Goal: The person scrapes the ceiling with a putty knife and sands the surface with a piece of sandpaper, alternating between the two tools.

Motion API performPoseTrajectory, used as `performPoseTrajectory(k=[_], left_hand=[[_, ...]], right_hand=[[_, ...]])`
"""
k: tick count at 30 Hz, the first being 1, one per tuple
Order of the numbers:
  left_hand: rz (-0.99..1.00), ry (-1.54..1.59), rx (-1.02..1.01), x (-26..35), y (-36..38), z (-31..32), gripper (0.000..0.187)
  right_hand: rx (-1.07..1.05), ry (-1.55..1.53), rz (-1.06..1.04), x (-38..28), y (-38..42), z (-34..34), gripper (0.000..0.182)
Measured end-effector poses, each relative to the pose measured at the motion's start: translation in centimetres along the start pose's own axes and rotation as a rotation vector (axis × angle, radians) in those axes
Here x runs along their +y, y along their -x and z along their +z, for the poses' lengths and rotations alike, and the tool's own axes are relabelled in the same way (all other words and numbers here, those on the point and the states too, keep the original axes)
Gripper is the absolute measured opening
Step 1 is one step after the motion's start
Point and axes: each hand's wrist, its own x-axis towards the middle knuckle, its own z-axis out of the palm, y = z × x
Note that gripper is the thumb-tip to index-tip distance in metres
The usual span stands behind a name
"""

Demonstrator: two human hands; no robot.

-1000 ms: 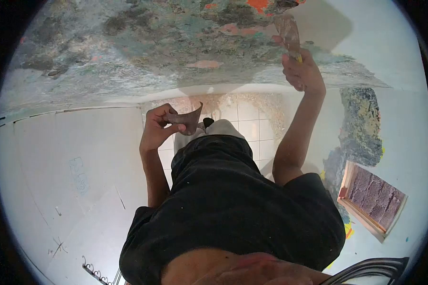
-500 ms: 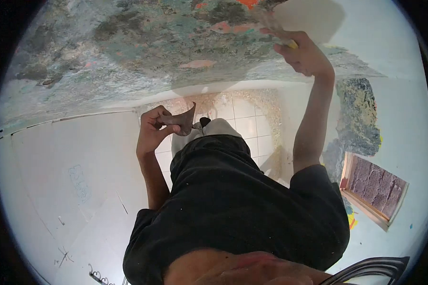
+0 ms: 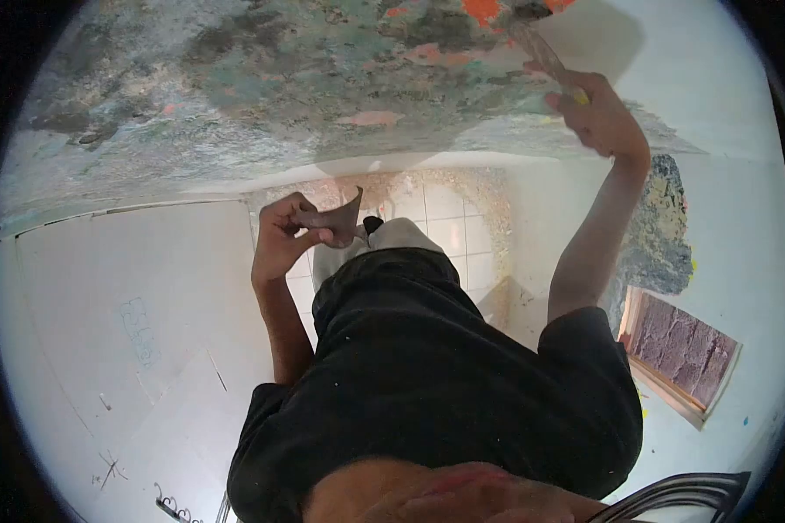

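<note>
My right hand (image 3: 600, 113) is raised at the upper right, its fingers wrapped round a scraper (image 3: 541, 50). A bit of yellow shows at the grip, and the grey tool reaches up to the patchy wall (image 3: 262, 87), near a bright orange spot. Low in front of my body, my left hand (image 3: 279, 242) pinches a curled brown piece (image 3: 344, 218) that looks like sandpaper, between thumb and fingers. It is held away from the wall, overlapping my light trousers in this view.
Pale floor tiles (image 3: 445, 235) with debris along their edges lie below, by my feet. To the left stands a white panel (image 3: 131, 288) with blue scribbles. On the right wall are a dark rough patch (image 3: 663, 227) and a framed opening (image 3: 685, 344) showing brickwork.
My right hand has moved to the right with the scraper, and more of the orange spot shows beside the tool. My left hand stays almost where it was.
</note>
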Motion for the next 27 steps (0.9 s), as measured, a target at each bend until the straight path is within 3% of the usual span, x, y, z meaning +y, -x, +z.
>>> performPoseTrajectory(k=[10,15,19,25,27], left_hand=[[0.018,-0.012,-0.017,0.4,-0.2,0.6,0.024],[-0.007,-0.02,-0.008,0.5,0.1,0.7,0.024],[0.069,-0.065,0.001,0.3,0.4,-0.2,0.025],[0.024,0.01,0.042,-0.3,0.8,-0.3,0.027],[0.052,-0.038,0.044,-0.1,1.0,-0.6,0.028]], right_hand=[[-0.074,-0.07,-0.062,1.4,-0.5,-2.5,0.042],[-0.094,0.263,0.045,-0.7,-2.1,-0.4,0.041],[-0.147,0.144,-0.084,-0.8,-1.4,-2.3,0.041],[-0.118,0.245,0.105,-2.1,-1.9,-0.8,0.044],[-0.104,0.12,0.047,-1.2,-1.0,-1.9,0.045]])
